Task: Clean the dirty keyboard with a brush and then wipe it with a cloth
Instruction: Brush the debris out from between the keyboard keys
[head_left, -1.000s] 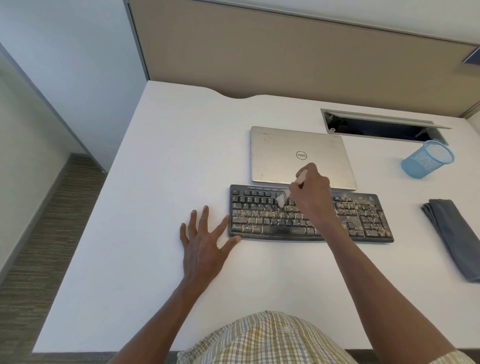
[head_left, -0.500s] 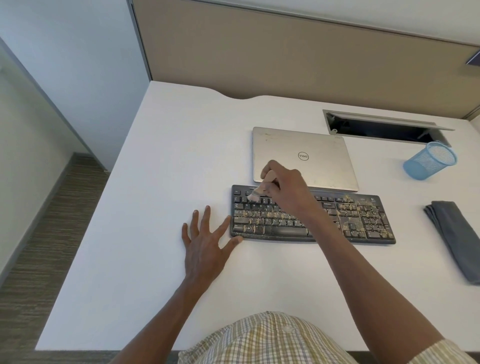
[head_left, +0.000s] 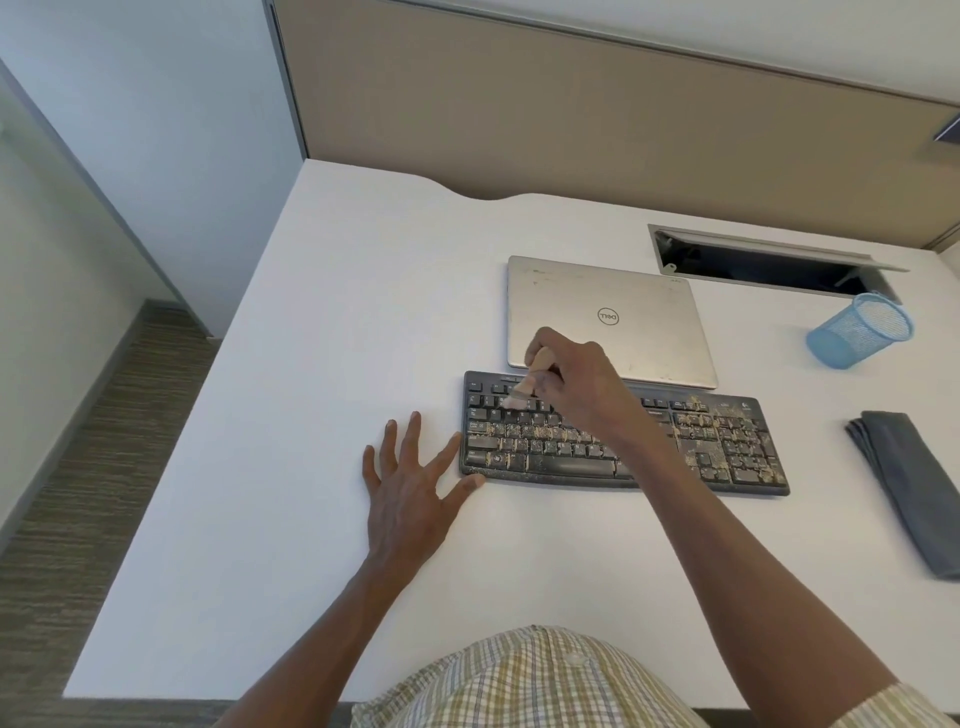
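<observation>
Head view: I judge we're mid-brushing. The black full-size keyboard (head_left: 623, 441) sits at desk centre, just in front of the closed silver laptop (head_left: 608, 319), with tan grit across the middle rows and numpad; the upper-left keys look cleaner. The folded dark grey cloth (head_left: 909, 483) lies untouched at far right, so wiping is not begun. Right hand (head_left: 582, 384) pinches the small wooden-handled brush (head_left: 527, 384), bristles on the top-left rows. Left hand (head_left: 410, 488) lies flat, fingers splayed, thumb touching the keyboard's front-left corner.
</observation>
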